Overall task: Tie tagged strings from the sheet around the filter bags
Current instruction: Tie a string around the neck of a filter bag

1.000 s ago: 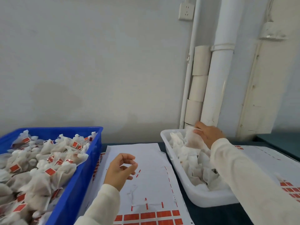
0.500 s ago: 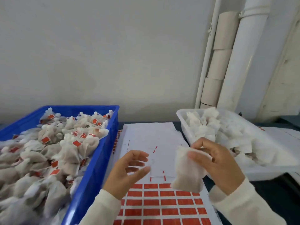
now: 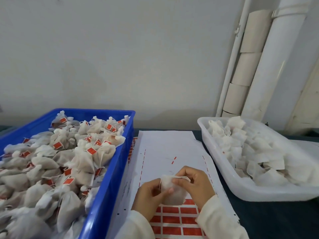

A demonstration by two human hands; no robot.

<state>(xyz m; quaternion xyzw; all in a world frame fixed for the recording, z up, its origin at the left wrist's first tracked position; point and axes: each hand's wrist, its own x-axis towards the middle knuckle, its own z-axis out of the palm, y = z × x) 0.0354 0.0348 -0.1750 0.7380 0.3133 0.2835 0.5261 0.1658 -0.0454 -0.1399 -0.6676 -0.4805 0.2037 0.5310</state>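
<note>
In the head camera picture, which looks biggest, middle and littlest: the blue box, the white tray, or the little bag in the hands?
1. blue box, though it sits nearer the camera
2. white tray
3. little bag, held by left hand and right hand

A plain pale wall [image 3: 120,54] is filling most of the upper frame, looking grey-white under soft, even light with faint shadowing toward its lower edge. At the upper right, a thick white pipe [image 3: 269,66] is running up at a slant, banded by a clamp near the top, with a thinner white conduit [image 3: 231,69] rising beside it. Between them, beige cardboard rolls [image 3: 245,69] are standing stacked end on end. At the far right edge, a cream panel [image 3: 309,100] is showing. A dark tabletop [image 3: 269,219] is stretching across the lower right.
</note>
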